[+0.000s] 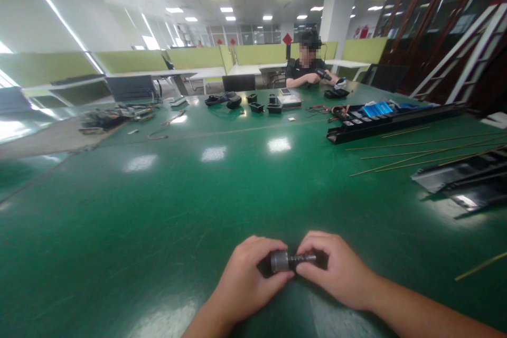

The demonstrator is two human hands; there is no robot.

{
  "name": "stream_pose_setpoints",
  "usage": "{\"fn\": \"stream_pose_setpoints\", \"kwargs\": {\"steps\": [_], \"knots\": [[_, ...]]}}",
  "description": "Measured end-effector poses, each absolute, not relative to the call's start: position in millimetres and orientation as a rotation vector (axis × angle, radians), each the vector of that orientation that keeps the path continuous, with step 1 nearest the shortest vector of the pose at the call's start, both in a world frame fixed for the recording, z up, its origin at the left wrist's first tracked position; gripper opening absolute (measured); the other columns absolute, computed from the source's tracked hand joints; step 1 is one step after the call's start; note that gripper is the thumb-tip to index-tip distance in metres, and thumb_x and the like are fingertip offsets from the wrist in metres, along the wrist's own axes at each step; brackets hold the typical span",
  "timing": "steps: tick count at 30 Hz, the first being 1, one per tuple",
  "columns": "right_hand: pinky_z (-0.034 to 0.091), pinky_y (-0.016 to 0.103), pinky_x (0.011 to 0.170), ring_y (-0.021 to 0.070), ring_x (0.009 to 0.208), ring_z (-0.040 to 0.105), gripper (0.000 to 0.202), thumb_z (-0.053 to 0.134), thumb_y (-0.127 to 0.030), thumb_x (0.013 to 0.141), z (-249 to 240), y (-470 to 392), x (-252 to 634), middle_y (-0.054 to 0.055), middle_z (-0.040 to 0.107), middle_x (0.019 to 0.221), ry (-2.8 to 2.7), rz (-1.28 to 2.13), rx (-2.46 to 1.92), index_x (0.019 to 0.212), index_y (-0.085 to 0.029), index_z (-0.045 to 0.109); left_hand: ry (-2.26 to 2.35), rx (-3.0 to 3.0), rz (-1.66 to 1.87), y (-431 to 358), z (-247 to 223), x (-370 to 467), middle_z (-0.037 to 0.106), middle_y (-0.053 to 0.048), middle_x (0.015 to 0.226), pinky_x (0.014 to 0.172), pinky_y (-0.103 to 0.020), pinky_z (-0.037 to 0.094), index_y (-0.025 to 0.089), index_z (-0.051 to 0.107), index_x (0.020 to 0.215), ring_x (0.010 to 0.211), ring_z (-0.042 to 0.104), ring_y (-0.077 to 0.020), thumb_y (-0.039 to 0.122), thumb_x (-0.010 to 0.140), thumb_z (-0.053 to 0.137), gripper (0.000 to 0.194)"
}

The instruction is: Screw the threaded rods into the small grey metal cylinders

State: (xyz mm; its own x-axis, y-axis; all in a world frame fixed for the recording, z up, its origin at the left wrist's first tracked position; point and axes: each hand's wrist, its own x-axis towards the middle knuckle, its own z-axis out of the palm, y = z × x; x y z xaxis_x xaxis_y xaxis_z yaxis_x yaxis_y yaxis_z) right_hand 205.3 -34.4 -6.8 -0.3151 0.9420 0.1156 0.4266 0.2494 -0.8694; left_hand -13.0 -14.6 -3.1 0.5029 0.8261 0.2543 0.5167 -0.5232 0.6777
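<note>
Low in the picture, both hands meet over the green tabletop [170, 211] around a small dark part. It has a thick grey-black cylinder [280, 262] and a thinner shaft [301, 259] with light rings, like a screw or a spring; its exact kind is unclear. Thumb and fingers of my left hand [251, 274] close around the thick end. My right hand [336, 269] pinches the shaft side with thumb and index finger. The part lies roughly level, its thin end pointing right.
Black metal channels [390, 122] and thin yellowish rods [420, 155] lie on the right. Small black boxes [256, 108] stand at the back, with cables and scraps [114, 116] at far left. Across the table sits a person [307, 66] holding a dark power tool [322, 75].
</note>
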Motion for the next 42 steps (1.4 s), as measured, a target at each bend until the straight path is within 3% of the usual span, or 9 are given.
{"fn": "stream_pose_setpoints", "kwargs": {"steps": [42], "knots": [[0.042,0.028,0.068,0.0169,0.072,0.059,0.001,0.070,-0.017,0.077,-9.0,-34.3,208.6,0.001,0.065,0.074,-1.818,1.001,-1.247,0.078,-0.017,0.070,1.086,2.234,0.780,-14.3,-5.2,-15.2,0.073,0.001,0.096,0.079,-0.031,0.049,0.027,0.067,0.103,0.086,0.066,-0.0188,0.024,0.075,0.078,0.030]]}}
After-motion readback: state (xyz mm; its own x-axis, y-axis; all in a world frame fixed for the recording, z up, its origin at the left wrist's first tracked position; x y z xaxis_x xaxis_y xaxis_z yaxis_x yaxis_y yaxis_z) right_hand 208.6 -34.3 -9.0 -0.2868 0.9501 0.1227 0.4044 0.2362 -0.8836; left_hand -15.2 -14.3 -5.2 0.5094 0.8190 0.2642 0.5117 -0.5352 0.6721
